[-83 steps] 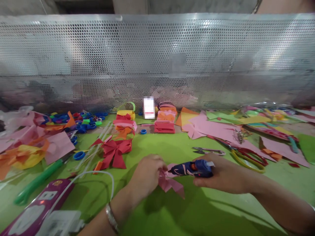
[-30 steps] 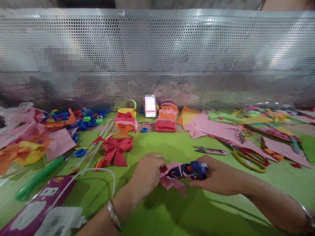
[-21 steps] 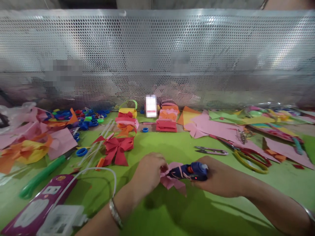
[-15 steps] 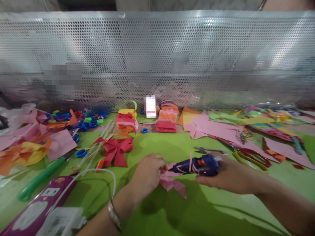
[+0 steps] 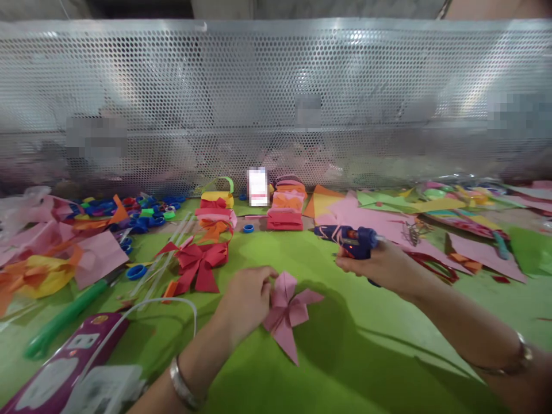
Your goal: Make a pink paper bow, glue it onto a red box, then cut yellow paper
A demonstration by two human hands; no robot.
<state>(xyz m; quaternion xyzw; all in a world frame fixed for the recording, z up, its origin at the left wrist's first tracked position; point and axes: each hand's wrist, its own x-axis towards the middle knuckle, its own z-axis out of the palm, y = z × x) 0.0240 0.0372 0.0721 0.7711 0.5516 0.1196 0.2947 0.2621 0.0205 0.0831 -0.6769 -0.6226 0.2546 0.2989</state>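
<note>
My left hand (image 5: pixel 250 302) pinches the left edge of a pink folded paper bow (image 5: pixel 287 307), whose pointed tails spread over the green table (image 5: pixel 276 385). Up and to the right, my right hand (image 5: pixel 375 264) is wrapped around a dark blue glue gun (image 5: pixel 353 240) with a small red light on its body. The gun's nozzle points left, apart from the bow. Left of my left hand lies a finished-looking red paper bow (image 5: pixel 202 264).
Small paper bags (image 5: pixel 287 204) stand at the back by a perforated metal screen (image 5: pixel 259 103). A green-handled cutter (image 5: pixel 66 319) and a purple power strip (image 5: pixel 73 362) lie at left, near blue rings (image 5: pixel 137 272). Pink paper sheets (image 5: pixel 345 213) and red-handled scissors (image 5: pixel 437 265) are at right.
My right hand has lifted the glue gun up and away from the pink bow. The bow now shows more fully, turned in my left hand's fingers.
</note>
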